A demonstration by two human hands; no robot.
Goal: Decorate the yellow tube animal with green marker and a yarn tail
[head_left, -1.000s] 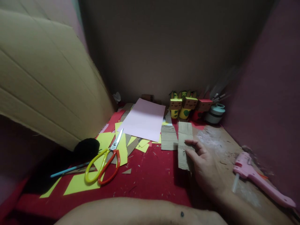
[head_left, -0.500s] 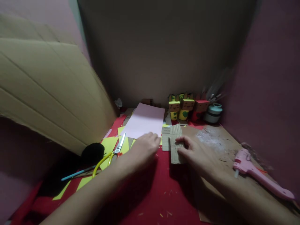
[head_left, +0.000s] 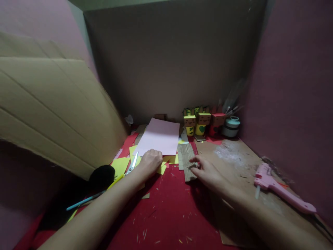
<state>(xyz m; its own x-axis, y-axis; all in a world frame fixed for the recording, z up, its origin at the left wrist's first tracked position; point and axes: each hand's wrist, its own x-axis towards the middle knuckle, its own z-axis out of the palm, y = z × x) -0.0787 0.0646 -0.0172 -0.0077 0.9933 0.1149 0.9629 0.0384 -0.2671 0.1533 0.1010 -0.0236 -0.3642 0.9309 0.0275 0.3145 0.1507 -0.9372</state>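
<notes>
My left hand point(head_left: 151, 161) is closed, knuckles up, at the near edge of a pale pink sheet of paper point(head_left: 160, 137). Its fingertips are hidden from view. Beside that wrist lie scissors point(head_left: 132, 164) with yellow handles, partly under the forearm. My right hand point(head_left: 206, 170) has its thumb and fingers apart at the right edge of a ribbed cardboard strip point(head_left: 189, 156). The strip lies tilted over another piece of cardboard point(head_left: 180, 159). Scraps of yellow paper point(head_left: 173, 159) stick out below the pink sheet.
A pink glue gun point(head_left: 269, 182) lies on a cardboard sheet point(head_left: 241, 166) at right. Several small box-headed figures point(head_left: 203, 119) stand at the back beside a teal-lidded pot point(head_left: 231, 126). At left are a black ball of yarn point(head_left: 102, 176), a blue stick point(head_left: 84, 202) and a large leaning cardboard panel point(head_left: 52, 104).
The cardboard strip has been lowered and my right fingers have loosened from it. My left hand has moved left and curled up, uncovering yellow scraps. The view has shifted slightly.
</notes>
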